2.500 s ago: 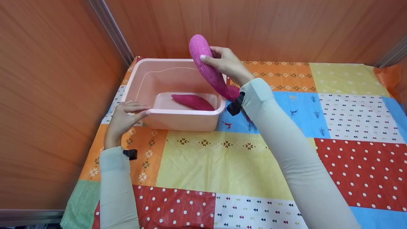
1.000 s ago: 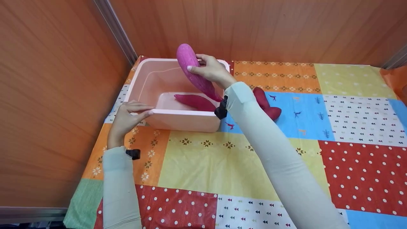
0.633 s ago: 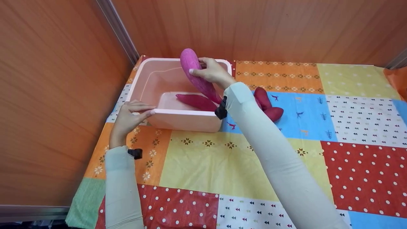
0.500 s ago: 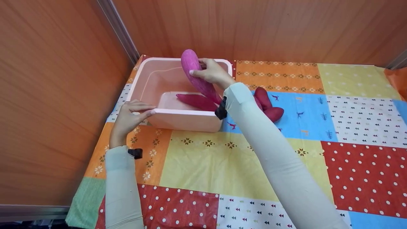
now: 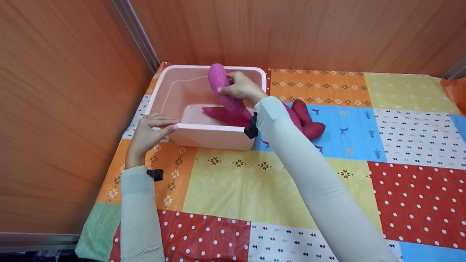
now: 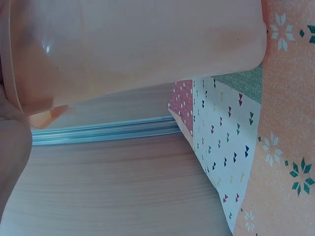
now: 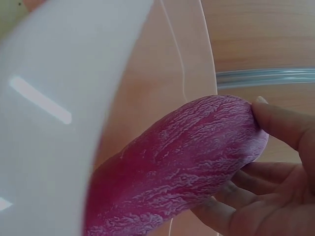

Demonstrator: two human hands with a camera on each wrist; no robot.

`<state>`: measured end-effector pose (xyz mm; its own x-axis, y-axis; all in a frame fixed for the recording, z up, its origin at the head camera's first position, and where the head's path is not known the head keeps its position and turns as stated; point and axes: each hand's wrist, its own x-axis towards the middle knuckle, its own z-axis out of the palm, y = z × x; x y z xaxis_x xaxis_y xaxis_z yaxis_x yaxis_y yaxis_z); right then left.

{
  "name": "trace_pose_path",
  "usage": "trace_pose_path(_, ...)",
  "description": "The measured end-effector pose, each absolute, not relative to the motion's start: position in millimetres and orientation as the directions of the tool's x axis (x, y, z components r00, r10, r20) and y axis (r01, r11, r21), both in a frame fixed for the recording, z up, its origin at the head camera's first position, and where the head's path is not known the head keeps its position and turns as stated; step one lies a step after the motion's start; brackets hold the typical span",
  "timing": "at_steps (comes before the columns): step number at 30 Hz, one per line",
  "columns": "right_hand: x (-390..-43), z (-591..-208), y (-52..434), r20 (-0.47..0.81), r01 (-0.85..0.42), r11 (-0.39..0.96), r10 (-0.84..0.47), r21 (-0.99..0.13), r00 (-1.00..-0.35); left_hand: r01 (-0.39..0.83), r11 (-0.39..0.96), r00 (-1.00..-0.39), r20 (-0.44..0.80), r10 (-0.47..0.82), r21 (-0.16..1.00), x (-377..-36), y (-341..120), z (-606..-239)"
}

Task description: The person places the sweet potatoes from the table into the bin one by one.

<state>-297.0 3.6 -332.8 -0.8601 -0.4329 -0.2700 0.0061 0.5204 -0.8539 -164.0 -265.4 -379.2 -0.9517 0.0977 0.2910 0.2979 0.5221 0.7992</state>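
Pink, rough-skinned sweet potato (image 5: 225, 92), curled in the right hand (image 5: 242, 87) over the tub (image 5: 160, 92) the left hand (image 5: 147, 135) grips, looks firm and hefty; mid-body holds suit.

Orange wood-grain walls (image 5: 309, 32), patchwork tablecloth (image 5: 255, 182), metal corner strips (image 5: 134, 32).

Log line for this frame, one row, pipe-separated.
right hand grips pink sweet potato inside pink tub | left hand holds tub rim

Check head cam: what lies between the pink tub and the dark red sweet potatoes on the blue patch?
The person's right forearm sleeve crosses that gap in the head view, next to the tub, partly hiding the sweet potatoes behind it.
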Motion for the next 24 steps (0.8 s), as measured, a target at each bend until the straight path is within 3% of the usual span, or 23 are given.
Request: trace_pose_path(24, -291.1, -330.1, 9.4, -0.314, 0.019, 0.576, -0.418, -0.817, -0.853, 0.290, 0.516, -0.955, 0.279, 0.100, 0.806, -163.9, -266.3, -376.7)
